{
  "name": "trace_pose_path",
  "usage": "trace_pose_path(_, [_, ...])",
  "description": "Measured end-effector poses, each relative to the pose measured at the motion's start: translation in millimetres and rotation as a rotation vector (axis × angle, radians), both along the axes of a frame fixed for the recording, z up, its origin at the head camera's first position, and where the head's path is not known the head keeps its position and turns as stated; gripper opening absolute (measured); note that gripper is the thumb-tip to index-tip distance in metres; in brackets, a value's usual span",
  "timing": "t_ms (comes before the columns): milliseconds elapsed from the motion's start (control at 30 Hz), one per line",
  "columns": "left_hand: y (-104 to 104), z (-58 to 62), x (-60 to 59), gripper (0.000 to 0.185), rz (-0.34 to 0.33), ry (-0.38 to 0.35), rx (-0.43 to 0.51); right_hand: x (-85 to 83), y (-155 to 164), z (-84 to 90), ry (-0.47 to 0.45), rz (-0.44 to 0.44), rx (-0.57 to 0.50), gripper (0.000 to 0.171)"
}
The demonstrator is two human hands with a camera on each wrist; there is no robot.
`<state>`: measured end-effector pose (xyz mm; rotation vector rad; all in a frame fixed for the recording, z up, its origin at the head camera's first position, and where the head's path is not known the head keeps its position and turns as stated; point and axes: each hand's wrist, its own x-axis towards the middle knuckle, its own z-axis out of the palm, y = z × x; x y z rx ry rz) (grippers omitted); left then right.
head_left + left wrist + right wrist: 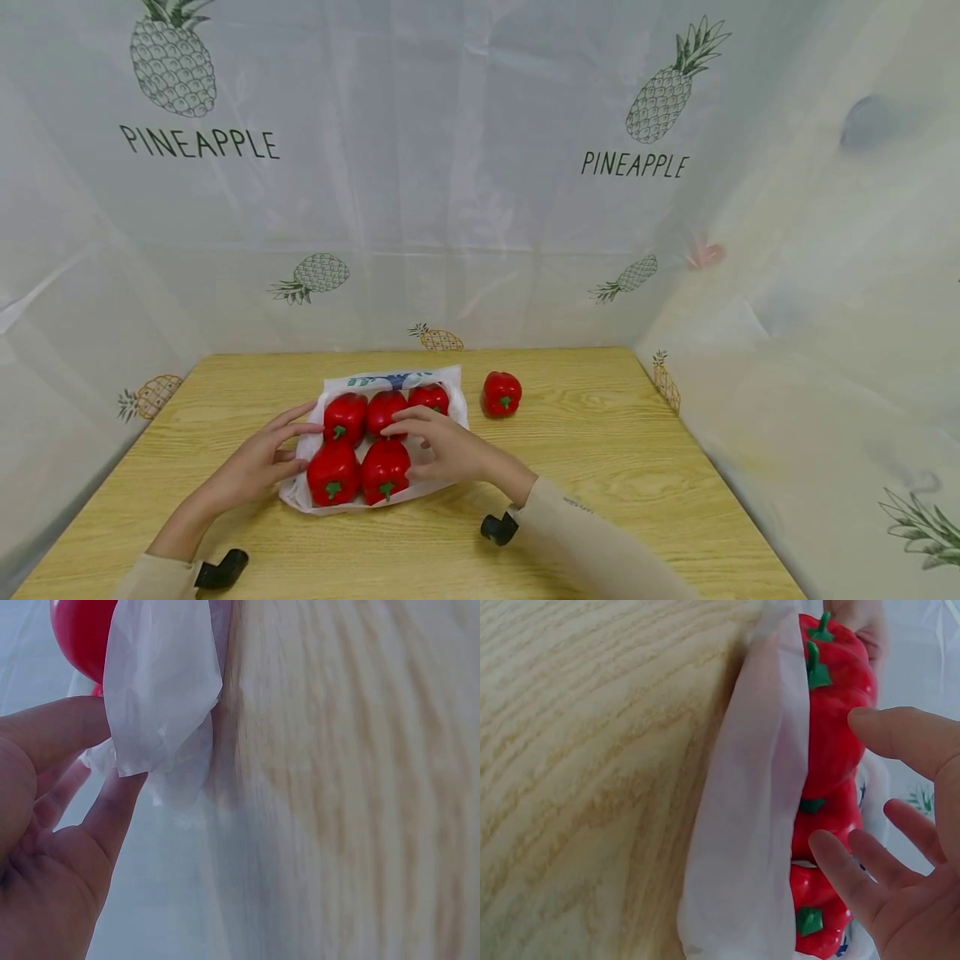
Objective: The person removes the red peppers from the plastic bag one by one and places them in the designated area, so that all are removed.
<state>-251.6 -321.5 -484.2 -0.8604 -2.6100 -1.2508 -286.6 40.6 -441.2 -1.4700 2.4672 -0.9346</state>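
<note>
A white plastic bag (pixel 390 379) lies flat on the wooden table (pixel 600 467) with several red bell peppers (pixel 385 469) in two rows on it. My left hand (pixel 296 442) rests at the bag's left edge, its straight fingers spread against the plastic. In the left wrist view the bag (pixel 157 682) hangs crumpled between thumb and forefinger of that hand (pixel 120 754), with a pepper (pixel 82 630) above. My right hand (pixel 408 446) lies open over the right side of the bag, fingertips touching the peppers. In the right wrist view its spread fingers (pixel 840 780) hover beside the peppers (pixel 832 742) and the bag (pixel 750 825).
One more red pepper (pixel 501 393) stands alone on the table, to the right of the bag. A translucent pineapple-print curtain (pixel 480 208) closes in the table at the back and both sides. Bare wood stretches to the right and front.
</note>
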Motion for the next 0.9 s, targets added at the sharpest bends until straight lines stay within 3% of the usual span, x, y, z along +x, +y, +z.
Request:
trace_pose_path(300, [0,1.0,0.6,0.055,0.012,-0.014,-0.005,2.5,-4,-5.4,-0.039,-0.008,0.011,0.059])
trace_pose_path(900, [-1,-1.3,-0.7,0.054,-0.009,-0.004,0.012,1.5,-9,-24.3,-0.024,0.015,0.031,0.057])
